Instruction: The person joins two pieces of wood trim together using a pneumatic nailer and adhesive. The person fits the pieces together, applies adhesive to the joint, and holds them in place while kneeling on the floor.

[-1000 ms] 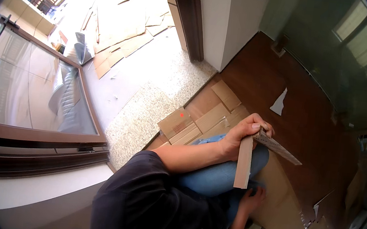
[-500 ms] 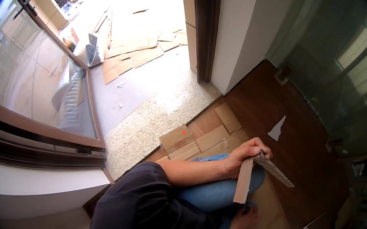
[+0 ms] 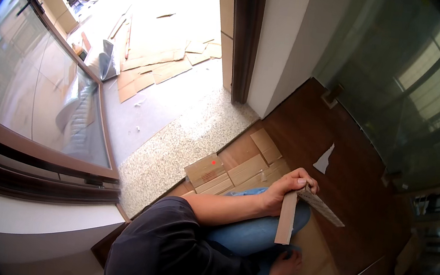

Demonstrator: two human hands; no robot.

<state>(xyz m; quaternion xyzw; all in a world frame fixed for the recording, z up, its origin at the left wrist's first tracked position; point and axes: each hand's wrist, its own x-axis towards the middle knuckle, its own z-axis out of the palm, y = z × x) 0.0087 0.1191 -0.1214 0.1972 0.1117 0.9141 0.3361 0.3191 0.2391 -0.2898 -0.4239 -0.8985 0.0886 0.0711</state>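
My left hand [image 3: 286, 188] is closed around two narrow strips, above my knee in blue jeans [image 3: 252, 235]. One light brown wooden strip [image 3: 286, 220] hangs straight down from the fist. A second, greyer strip [image 3: 324, 206] points out to the right and slightly down. My forearm runs from a dark sleeve [image 3: 162, 246] at the lower middle. My right hand is not in the picture. What looks like a bare foot [image 3: 281, 268] lies below the knee.
Flattened cardboard pieces [image 3: 227, 168] lie on the dark wood floor [image 3: 314, 132] by a speckled stone threshold [image 3: 186, 144]. A door frame [image 3: 243, 36] and white wall stand beyond. More cardboard [image 3: 151, 68] covers the balcony; a glass pane [image 3: 34, 87] is at left, a glass wall [image 3: 407, 89] at right.
The view has swung a little, so the doorway and balcony sit more centred. My left hand keeps the same hold on both strips over my knee.
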